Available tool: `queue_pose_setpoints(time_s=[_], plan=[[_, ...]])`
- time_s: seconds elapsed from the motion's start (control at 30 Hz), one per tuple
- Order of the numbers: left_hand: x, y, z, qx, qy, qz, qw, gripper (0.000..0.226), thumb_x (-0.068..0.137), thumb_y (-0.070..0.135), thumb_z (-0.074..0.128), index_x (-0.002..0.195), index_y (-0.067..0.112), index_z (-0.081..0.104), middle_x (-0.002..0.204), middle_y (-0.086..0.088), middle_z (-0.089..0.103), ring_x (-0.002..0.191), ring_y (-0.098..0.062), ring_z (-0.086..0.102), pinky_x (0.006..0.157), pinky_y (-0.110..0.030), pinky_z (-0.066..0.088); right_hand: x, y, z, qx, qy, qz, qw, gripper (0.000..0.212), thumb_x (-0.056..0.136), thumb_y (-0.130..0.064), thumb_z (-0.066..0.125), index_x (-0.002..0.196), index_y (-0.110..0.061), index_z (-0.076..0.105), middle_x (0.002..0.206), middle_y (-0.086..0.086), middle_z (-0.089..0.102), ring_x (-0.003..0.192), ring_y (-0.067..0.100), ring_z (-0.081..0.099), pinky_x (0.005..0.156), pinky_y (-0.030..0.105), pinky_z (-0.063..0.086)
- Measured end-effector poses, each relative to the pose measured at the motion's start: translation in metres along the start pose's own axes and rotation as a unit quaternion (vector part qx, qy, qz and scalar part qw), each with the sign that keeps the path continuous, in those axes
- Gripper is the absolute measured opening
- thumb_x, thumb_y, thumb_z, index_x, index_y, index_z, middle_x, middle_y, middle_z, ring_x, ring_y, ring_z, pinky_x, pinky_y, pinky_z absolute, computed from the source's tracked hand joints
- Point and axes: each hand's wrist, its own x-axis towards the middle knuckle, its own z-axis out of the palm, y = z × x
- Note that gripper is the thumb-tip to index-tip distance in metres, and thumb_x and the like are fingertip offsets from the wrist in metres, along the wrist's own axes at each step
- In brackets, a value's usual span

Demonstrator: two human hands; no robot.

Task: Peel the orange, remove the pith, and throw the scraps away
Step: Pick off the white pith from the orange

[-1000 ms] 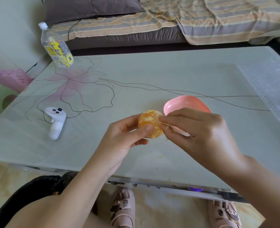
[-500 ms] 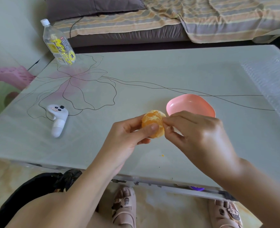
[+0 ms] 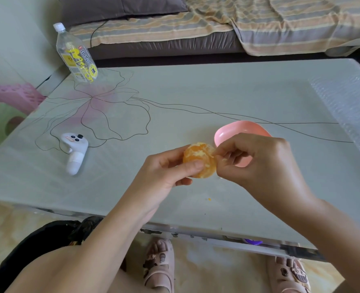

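Both hands are raised over the near part of the pale green glass worktop [image 3: 196,92] and meet at the fruit. The left hand [image 3: 164,172] holds a small round peeled orange [image 3: 200,157] from its left side. Its thumb lies across the front and its fingers curl behind, so the fruit hangs above the worktop without touching it.

The right hand [image 3: 259,166] comes in from the other side. Its thumb and forefinger are pinched together at the orange's right edge on what looks like a thin scrap of white pith [image 3: 223,160], with the remaining fingers curled loosely beneath.

So the orange lies between the hands, just left of the picking fingers, with its veined face turned up toward the person. It is too round to have any real long axis. To my eye the peel is off and the pith is being cleaned away.

A pull to strip that scrap would run rightward, away from the left hand. That leads toward the shallow pink plastic bowl [image 3: 238,129], which sits on the worktop just behind and partly under the right hand. A black plastic bag [image 3: 47,233] sits low at the near left, below the worktop edge and closer to the left arm. Which of the two is meant for the scraps I cannot tell.
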Motion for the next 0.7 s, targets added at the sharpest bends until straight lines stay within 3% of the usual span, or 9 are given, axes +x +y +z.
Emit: queue_pose_setpoints(time_s=[0.13, 0.27, 0.43, 0.53, 0.7], plan=[[0.0, 0.002, 0.0, -0.048, -0.008, -0.019, 0.999, 0.028, 0.066, 0.025, 0.074, 0.093, 0.02, 0.077, 0.091, -0.006, 0.074, 0.086, -0.02, 0.068, 0.068, -0.022, 0.053, 0.001, 0.001, -0.006, 0.057, -0.022, -0.001, 0.998, 0.012, 0.071, -0.016, 0.068, 0.082, -0.02, 0.071, 0.073, -0.014, 0.066, 0.073, 0.006, 0.06, 0.068, 0.008, 0.045], [-0.001, 0.002, 0.003, -0.082, -0.009, -0.035, 0.996, 0.025, 0.07, 0.022, 0.068, 0.093, 0.015, 0.075, 0.092, -0.01, 0.073, 0.087, -0.024, 0.07, 0.068, -0.024, 0.054, 0.0, 0.004, -0.003, -0.024, -0.001, -0.075, 0.997, 0.015, 0.076, -0.014, 0.071, 0.09, -0.017, 0.075, 0.077, -0.004, 0.068, 0.07, 0.007, 0.058, 0.064, 0.019, 0.046], [0.0, -0.001, 0.011, -0.102, 0.027, -0.041, 0.994, 0.028, 0.066, 0.02, 0.071, 0.092, 0.011, 0.067, 0.083, -0.01, 0.072, 0.076, -0.023, 0.069, 0.064, -0.024, 0.055, -0.004, 0.007, 0.002, -0.121, 0.043, -0.126, 0.984, 0.013, 0.078, -0.006, 0.065, 0.083, -0.012, 0.075, 0.068, 0.004, 0.067, 0.058, 0.019, 0.06, 0.051, 0.031, 0.045], [0.0, -0.002, 0.013, -0.102, 0.038, -0.038, 0.993, 0.027, 0.064, 0.02, 0.072, 0.089, 0.011, 0.066, 0.08, -0.011, 0.071, 0.073, -0.023, 0.069, 0.063, -0.024, 0.055, -0.003, 0.005, 0.004, -0.158, 0.057, -0.127, 0.978, 0.011, 0.076, -0.006, 0.063, 0.073, -0.01, 0.073, 0.062, 0.004, 0.064, 0.051, 0.022, 0.058, 0.043, 0.03, 0.043], [0.002, -0.002, 0.012, -0.089, 0.032, -0.038, 0.995, 0.026, 0.064, 0.018, 0.072, 0.088, 0.012, 0.066, 0.078, -0.01, 0.071, 0.071, -0.02, 0.067, 0.062, -0.023, 0.054, -0.001, 0.002, 0.005, -0.19, 0.058, -0.106, 0.974, 0.007, 0.07, -0.006, 0.063, 0.064, -0.009, 0.067, 0.058, 0.003, 0.06, 0.049, 0.025, 0.054, 0.046, 0.03, 0.035]])
